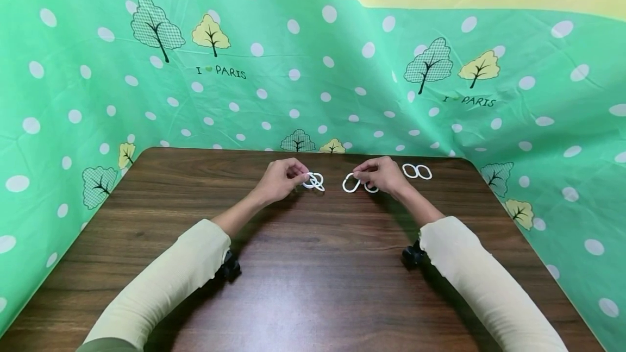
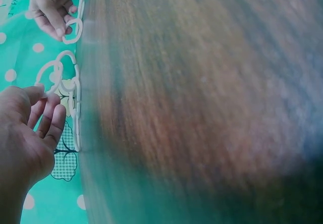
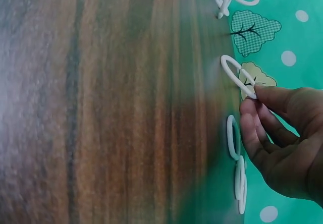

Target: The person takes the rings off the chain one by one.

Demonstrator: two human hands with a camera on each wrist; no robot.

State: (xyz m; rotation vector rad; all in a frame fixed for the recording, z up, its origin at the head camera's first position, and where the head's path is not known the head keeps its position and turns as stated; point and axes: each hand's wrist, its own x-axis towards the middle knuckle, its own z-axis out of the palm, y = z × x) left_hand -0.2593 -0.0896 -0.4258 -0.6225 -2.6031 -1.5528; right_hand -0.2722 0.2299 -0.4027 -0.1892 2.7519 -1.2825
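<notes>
My left hand (image 1: 282,181) pinches one of several interlinked white oval chain links (image 1: 320,182) between thumb and fingers near the table's far edge. In the left wrist view, the gripped link (image 2: 59,65) is raised, and others hang from it or lie on the tabletop. My right hand (image 1: 383,174) holds a single white oval link (image 3: 231,76) by one end, between thumb and index finger. That link tilts toward the left, apart from the chain. Partly hidden beneath the right hand is another white link (image 1: 371,191) on the table.
Two white oval links (image 1: 417,171) lie side by side to the right of the right hand. The brown wooden table (image 1: 303,265) ends just past the hands. Behind it hangs a green curtain (image 1: 274,102) with white dots and printed trees.
</notes>
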